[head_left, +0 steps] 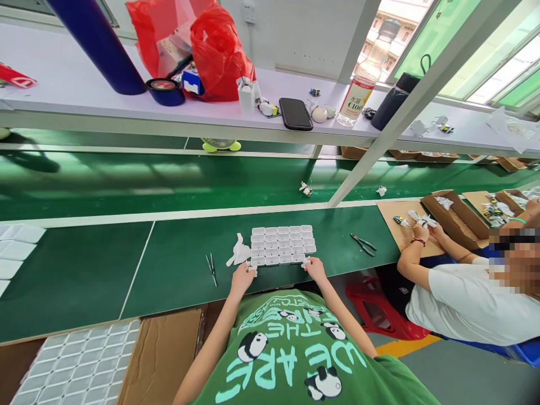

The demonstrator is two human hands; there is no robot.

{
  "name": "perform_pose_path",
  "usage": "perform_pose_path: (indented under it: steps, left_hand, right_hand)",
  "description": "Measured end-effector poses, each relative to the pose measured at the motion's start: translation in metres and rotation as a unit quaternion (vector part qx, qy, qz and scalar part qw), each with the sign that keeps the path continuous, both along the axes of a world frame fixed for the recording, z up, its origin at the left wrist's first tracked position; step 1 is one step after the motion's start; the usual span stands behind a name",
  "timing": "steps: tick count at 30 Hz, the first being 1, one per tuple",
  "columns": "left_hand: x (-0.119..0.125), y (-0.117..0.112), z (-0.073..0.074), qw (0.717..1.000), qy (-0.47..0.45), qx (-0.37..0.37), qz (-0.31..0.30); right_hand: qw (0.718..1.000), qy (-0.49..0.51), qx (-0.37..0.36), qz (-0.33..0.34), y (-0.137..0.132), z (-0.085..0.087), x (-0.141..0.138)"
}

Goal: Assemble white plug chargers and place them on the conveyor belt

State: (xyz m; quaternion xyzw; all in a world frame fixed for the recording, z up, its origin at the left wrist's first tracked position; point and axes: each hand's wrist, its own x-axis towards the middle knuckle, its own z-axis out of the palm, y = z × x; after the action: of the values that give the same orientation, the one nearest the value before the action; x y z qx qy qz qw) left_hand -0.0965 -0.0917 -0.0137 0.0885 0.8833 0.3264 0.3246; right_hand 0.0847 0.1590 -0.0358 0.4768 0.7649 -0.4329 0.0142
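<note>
A block of small white open-topped plastic cases (283,244) stands in close rows on the green bench before me. My left hand (242,278) is closed at its near left corner, and my right hand (315,269) is closed at the near right corner. Both hands grip the block's front row from its two ends. White coverings or scraps show at the fingertips; which of these I cannot tell. Left of the cases lies a crumpled white glove-like piece (239,251). Metal tweezers (211,270) rest farther left, and pliers (363,244) lie to the right.
More white cases fill a carton (80,365) at lower left and stand at the bench's left edge (14,247). A shelf (211,121) carries a phone (296,113), a bottle (358,95) and a red bag (219,50). A co-worker (472,298) sits at right beside cardboard boxes (455,219).
</note>
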Motion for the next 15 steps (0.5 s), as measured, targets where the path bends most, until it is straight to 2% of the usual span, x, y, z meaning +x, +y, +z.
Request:
perform_pose_path:
  steps: [9, 12, 15]
  left_hand:
    - [-0.01, -0.004, 0.004, 1.0, 0.02, -0.021, 0.009]
    - [-0.021, 0.005, 0.008, 0.999, 0.037, -0.017, 0.012]
    - [-0.034, 0.023, 0.011, 0.999, 0.052, -0.006, 0.008]
  right_hand:
    - [0.997, 0.045, -0.053, -0.028, -0.002, -0.018, 0.01]
    - [0.996, 0.058, -0.064, -0.037, -0.003, -0.025, 0.014]
    - [0.994, 0.067, -0.058, -0.063, -0.002, -0.029, 0.018]
